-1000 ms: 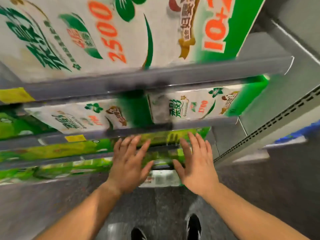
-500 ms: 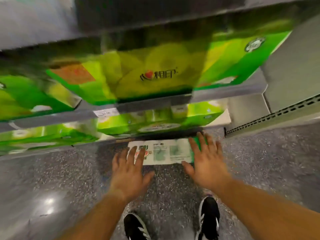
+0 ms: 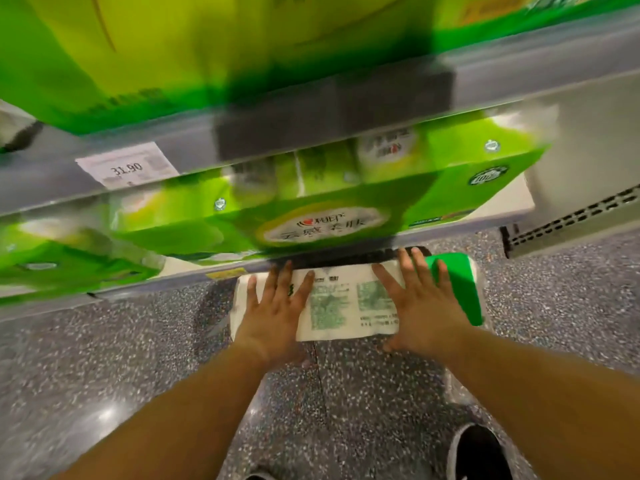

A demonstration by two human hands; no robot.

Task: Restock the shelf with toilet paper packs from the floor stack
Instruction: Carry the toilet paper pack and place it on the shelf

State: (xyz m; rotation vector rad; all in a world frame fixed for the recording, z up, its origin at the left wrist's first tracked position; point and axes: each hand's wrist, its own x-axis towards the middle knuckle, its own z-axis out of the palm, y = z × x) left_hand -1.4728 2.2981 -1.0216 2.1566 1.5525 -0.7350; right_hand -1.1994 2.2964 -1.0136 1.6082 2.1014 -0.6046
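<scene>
A white toilet paper pack (image 3: 341, 303) with green print and a green right end lies on the speckled floor, just in front of the lowest shelf. My left hand (image 3: 277, 310) lies on its left part with fingers straight and spread. My right hand (image 3: 420, 304) lies on its right part, fingers straight and spread toward the shelf. The bottom shelf (image 3: 221, 273) holds bright green packs (image 3: 322, 209). More green packs (image 3: 166, 50) fill the shelf above.
A grey shelf rail (image 3: 346, 109) with a price tag (image 3: 126, 168) reading 31.90 runs across the upper view. A perforated shelf upright (image 3: 571, 220) lies at the right. My shoe (image 3: 479, 452) stands on the speckled grey floor (image 3: 104, 375) below my right arm.
The view has dropped from the upper shelves to the floor. Both hands have come down onto the white pack, which they hovered over half a second ago.
</scene>
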